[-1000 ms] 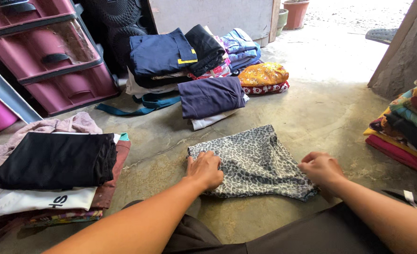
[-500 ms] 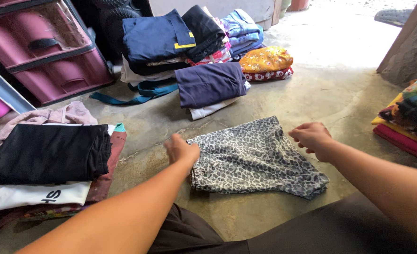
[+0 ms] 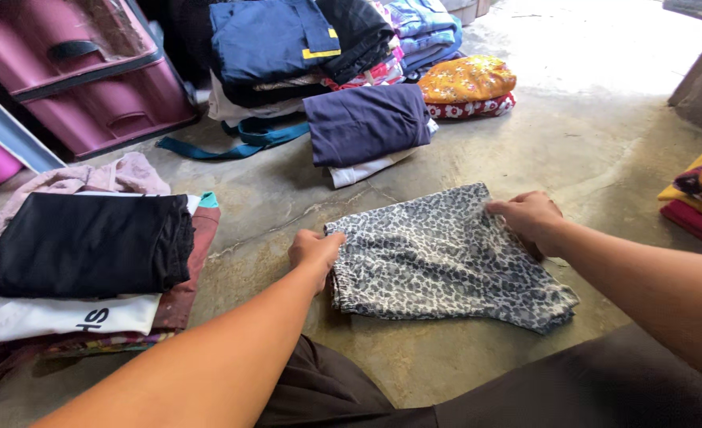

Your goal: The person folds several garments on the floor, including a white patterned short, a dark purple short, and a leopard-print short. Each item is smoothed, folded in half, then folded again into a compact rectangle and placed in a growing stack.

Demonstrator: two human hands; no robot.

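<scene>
Lying flat on the concrete floor (image 3: 525, 158), a leopard-print garment (image 3: 438, 257) is pinched at its far corners. The left corner is clamped by the left hand (image 3: 313, 250), the right corner by the right hand (image 3: 531, 218). A folded purple cloth (image 3: 367, 123) is seen beyond it.

A single head-worn camera looks steeply down and forward over the person's own arms, close above the concrete floor (image 3: 525, 158). It faces folded clothes piles (image 3: 327, 47) and pink plastic drawers (image 3: 89, 79) at the far edge.
</scene>
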